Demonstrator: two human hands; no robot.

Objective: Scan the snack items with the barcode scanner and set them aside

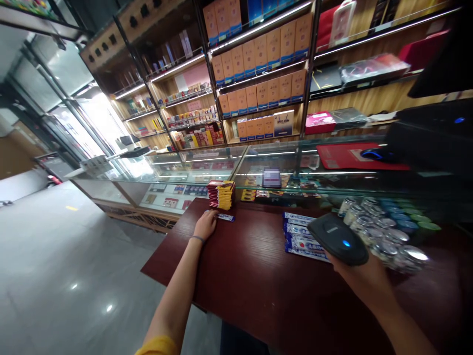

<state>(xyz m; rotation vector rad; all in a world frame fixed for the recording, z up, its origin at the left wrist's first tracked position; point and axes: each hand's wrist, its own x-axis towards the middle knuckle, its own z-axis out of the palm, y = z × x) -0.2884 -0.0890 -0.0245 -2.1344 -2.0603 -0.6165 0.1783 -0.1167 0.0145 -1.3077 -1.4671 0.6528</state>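
Observation:
My left hand (206,225) rests on the dark wooden table (244,266), its fingers closed on the left end of a narrow blue-and-white packet (226,217). Just behind it stands a stack of red and yellow packets (221,195). In my right hand (365,281) is a black barcode scanner (338,239) with a blue light glowing on top. Beneath and left of the scanner lies a row of blue-and-white packets (301,241), partly covered by it. Several cans with silvery tops (384,231) are grouped to the right of the scanner.
A glass display counter (199,165) runs behind the table. On it are a red mat (332,157) with a computer mouse (373,154), and dark equipment (432,133) at the right. Shelves of orange boxes (258,54) line the wall. Grey floor (92,276) lies to the left.

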